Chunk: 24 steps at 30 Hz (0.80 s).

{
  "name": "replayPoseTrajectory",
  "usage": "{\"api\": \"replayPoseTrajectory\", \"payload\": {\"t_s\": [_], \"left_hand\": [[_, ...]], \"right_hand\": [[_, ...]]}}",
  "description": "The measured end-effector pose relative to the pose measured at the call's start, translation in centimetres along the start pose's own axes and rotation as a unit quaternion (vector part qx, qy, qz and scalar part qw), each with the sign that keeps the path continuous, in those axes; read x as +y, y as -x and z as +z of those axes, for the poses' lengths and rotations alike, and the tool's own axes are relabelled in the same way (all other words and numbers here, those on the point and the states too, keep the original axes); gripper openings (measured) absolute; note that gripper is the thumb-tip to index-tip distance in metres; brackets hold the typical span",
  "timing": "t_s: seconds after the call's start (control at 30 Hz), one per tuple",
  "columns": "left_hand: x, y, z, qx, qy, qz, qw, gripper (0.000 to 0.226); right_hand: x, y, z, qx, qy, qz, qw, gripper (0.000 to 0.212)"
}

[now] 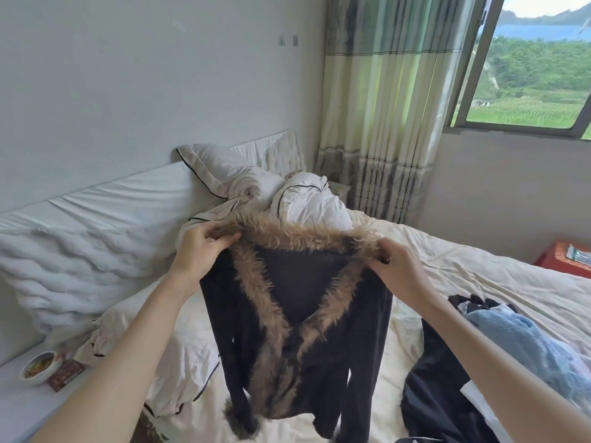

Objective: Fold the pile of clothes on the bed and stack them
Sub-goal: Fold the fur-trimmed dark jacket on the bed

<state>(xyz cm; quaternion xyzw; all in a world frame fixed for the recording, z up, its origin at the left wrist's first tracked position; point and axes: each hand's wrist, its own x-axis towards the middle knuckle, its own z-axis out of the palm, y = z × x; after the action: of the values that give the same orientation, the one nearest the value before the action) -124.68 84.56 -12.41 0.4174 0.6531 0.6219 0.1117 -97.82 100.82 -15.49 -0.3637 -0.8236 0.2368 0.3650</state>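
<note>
White ledge (48,407) at the left edge carries a bowl (38,368), just beside the bed (447,257). Both hands hold a dark cardigan (297,330) up over the mattress, the left hand (200,249) and right hand (395,268) each pinching its brown fur collar (303,236) at a shoulder. Unfolded clothes (499,353) lie at the right edge, bare sheet behind them.

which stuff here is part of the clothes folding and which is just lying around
Part of the job:
- dark cardigan with fur trim, held up by the left hand and right hand
- light blue garment and black garment on the bed, still unfolded

Just lying about:
- pillows
- small bowl on the side ledge
- red stand by the bed
- curtain
</note>
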Motion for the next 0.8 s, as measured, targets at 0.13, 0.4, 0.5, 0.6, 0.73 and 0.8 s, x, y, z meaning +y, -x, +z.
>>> {"api": "replayPoseTrajectory", "payload": {"t_s": [0.13,0.4,0.5,0.6,0.73,0.8], "left_hand": [[0.7,0.7,-0.3,-0.004,-0.014,0.03,0.999,0.026],[2.2,1.0,-0.8,0.009,-0.026,0.048,0.998,0.025],[1.5,0.9,-1.6,0.033,-0.02,0.031,0.999,0.025],[0.5,0.7,-2.2,0.045,-0.032,0.001,0.998,0.015],[-0.7,0.7,-3.3,0.07,-0.039,-0.032,0.996,0.016],[-0.6,0.8,-3.6,0.056,-0.049,-0.035,0.997,0.016]], "right_hand": [[0.7,0.1,0.6,0.071,0.042,-0.042,0.996,0.007],[-1.3,-0.2,0.5,-0.069,-0.334,0.188,0.921,0.023],[-1.4,0.5,0.5,-0.106,-0.328,0.169,0.923,0.023],[-2.3,1.2,0.0,-0.105,-0.247,0.096,0.958,0.018],[-2.1,1.3,-2.3,-0.316,-0.317,0.102,0.888,0.047],[-1.9,1.4,-2.7,-0.341,-0.238,0.069,0.907,0.046]]}}
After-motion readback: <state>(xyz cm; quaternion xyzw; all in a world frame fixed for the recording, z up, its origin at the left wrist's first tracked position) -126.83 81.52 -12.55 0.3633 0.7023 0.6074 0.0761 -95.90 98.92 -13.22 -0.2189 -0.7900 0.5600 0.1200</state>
